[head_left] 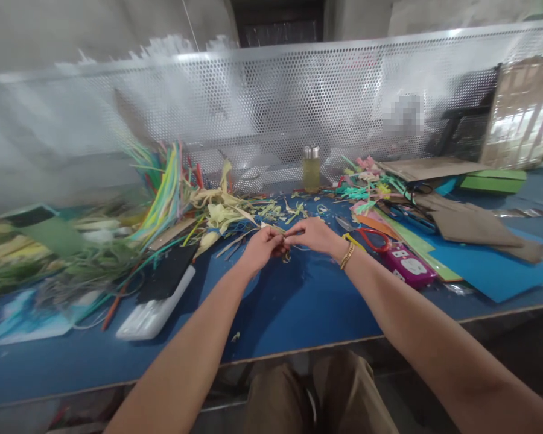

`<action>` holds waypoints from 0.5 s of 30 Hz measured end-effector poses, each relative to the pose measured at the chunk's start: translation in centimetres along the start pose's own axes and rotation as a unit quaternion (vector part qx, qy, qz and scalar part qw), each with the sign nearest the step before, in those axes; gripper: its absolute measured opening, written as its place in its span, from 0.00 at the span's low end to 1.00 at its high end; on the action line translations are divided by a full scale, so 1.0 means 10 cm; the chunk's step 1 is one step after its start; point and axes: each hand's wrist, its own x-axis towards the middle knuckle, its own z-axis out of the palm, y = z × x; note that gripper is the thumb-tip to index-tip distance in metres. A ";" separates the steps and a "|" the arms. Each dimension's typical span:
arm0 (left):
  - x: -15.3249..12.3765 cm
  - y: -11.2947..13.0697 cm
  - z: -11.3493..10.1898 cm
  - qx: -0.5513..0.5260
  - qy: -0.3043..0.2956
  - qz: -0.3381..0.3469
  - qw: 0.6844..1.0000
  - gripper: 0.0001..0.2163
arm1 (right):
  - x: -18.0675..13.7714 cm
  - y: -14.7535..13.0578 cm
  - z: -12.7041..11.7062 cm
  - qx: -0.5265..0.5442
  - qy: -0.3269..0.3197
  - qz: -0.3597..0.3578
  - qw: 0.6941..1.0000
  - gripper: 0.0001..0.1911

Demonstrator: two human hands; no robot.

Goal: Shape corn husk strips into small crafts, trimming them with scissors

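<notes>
My left hand (260, 246) and my right hand (314, 235) meet over the middle of the blue table (294, 307). Both pinch a small pale leaf strip piece (284, 244) between their fingertips; its exact shape is too small to make out. A gold bracelet (346, 255) circles my right wrist. Just behind the hands lies a heap of pale dried leaf strips (221, 211) and scraps.
Red-handled scissors (370, 236) and a pink power strip (407, 265) lie right of my hands. Coloured paper sheets (479, 265), brown cardboard (470, 223), a small glass bottle (311, 169), a white tray (156, 310), green and yellow strips (163, 193). A perforated metal screen (271, 108) stands behind.
</notes>
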 end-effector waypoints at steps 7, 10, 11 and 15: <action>0.00 0.03 -0.04 0.015 0.022 -0.022 0.999 0.10 | -0.01 -0.02 0.21 -0.032 0.059 0.027 0.997 0.07; -0.02 0.07 -0.04 -0.007 0.022 -0.027 0.999 0.12 | 0.01 -0.02 0.23 -0.026 0.093 0.027 0.995 0.07; -0.03 0.08 -0.04 -0.004 0.024 -0.027 0.999 0.13 | 0.02 -0.01 0.24 -0.017 0.094 0.032 0.995 0.07; -0.02 0.05 -0.04 0.026 0.043 0.004 0.999 0.15 | 0.05 0.04 0.28 0.052 0.062 0.098 0.992 0.08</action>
